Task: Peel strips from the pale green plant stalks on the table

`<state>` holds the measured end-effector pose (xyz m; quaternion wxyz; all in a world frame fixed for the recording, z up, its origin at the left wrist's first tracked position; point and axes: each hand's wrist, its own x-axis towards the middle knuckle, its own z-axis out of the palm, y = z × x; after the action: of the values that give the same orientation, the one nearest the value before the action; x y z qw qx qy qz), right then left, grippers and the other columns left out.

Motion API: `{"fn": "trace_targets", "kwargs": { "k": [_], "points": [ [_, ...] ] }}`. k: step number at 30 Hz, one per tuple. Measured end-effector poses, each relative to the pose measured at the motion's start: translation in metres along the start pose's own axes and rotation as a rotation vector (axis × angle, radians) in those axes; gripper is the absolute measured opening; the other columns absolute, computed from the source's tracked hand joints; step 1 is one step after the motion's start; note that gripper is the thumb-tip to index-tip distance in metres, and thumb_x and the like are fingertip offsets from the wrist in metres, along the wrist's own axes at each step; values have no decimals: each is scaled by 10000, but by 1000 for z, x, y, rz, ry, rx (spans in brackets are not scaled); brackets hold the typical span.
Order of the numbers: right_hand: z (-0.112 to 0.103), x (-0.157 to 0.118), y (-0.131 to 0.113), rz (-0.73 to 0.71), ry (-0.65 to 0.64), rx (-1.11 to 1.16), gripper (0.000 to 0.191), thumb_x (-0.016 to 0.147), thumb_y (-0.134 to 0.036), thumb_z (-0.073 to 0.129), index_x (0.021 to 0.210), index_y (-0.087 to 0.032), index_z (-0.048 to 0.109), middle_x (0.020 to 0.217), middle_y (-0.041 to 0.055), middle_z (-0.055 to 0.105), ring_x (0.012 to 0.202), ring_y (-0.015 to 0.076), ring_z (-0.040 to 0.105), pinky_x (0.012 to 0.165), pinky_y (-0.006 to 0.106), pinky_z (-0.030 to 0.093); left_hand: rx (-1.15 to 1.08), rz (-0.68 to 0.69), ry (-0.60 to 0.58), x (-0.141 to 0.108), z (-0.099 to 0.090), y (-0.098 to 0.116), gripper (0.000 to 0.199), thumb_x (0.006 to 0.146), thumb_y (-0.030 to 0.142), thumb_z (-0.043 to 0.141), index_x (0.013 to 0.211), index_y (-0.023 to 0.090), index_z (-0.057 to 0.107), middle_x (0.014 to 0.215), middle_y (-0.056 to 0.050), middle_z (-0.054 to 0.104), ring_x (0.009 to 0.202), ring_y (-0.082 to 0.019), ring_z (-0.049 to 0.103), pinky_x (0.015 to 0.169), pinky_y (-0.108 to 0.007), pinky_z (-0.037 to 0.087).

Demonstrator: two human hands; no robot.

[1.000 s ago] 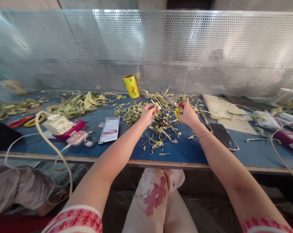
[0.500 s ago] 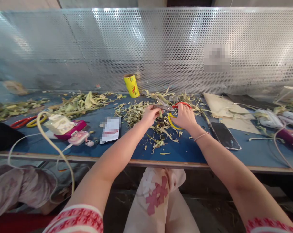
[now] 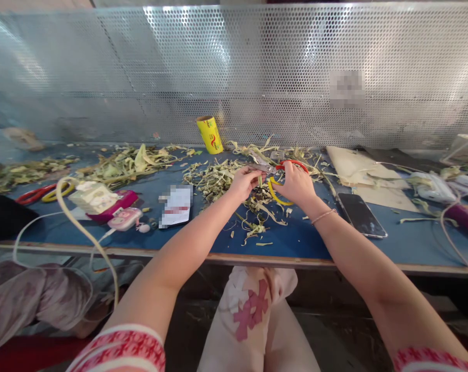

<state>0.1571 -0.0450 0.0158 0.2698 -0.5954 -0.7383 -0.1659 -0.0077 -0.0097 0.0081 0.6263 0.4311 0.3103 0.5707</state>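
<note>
My right hand is closed round the handles of a pair of scissors, one handle red and one yellow. Their metal blades point left, over the fingers of my left hand. That hand is pinched on a pale green plant stem, whose short end shows below the blades. Under and around both hands spreads a pile of dried plant cuttings, with curled strips and small bits scattered toward the table's front edge.
A yellow cardboard tube stands before the perforated metal panel. A phone lies to the right, beside beige cardboard. On the left are another pair of scissors, a cable and a leaf heap. A seated person's leg shows lower left.
The scissors' yellow handle and my right hand have shifted very slightly. My left hand has moved a little right, still pinching the stem. The view has tilted down a little.
</note>
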Motion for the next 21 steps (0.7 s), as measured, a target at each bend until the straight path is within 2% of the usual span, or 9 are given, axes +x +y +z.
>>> {"fn": "trace_targets", "kwargs": {
  "k": [8, 14, 21],
  "points": [
    [-1, 0, -1, 14, -32, 1, 509, 756, -445, 577, 1136, -128, 461, 1024, 169, 647, 984, 307, 609, 835, 387, 453, 42, 17, 33, -1, 2, 1, 102, 674, 85, 650, 702, 144, 571, 648, -1, 680, 624, -104, 639, 730, -281, 523],
    [-1, 0, -3, 23, -54, -47, 511, 783, -480, 547, 1144, -126, 468, 981, 156, 669, 901, 293, 628, 758, 362, 454, 30, 37, 39, -2, 2, 0, 107, 691, 80, 615, 683, 151, 535, 641, 2, 674, 602, -98, 632, 697, -269, 518],
    [-7, 1, -4, 57, -96, -44, 484, 799, -521, 531, 1115, -156, 491, 945, 138, 682, 859, 279, 641, 687, 332, 442, 27, 52, 56, 0, 0, 0, 149, 659, 99, 670, 710, 156, 542, 659, 4, 668, 636, -105, 641, 725, -273, 517]
  ]
}}
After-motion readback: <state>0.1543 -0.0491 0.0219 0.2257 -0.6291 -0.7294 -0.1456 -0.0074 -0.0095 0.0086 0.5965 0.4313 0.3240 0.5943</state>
